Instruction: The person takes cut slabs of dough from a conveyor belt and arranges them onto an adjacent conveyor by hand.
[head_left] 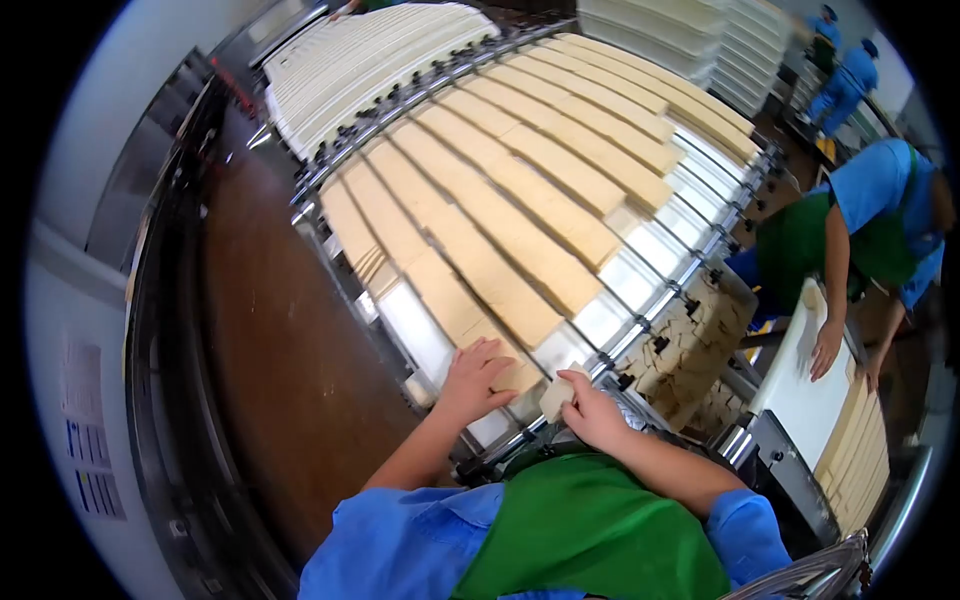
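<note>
Currently, a small piece [553, 400] is pinched in the R hand [595, 412] nr the belt's [408, 316] front edge; a strip's [445, 300] near end, on the belt, is touched by the L hand [476, 384], fingers spread.

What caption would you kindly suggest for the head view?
Left hand rests on a beige slab; right hand holds a small pale piece.
</note>
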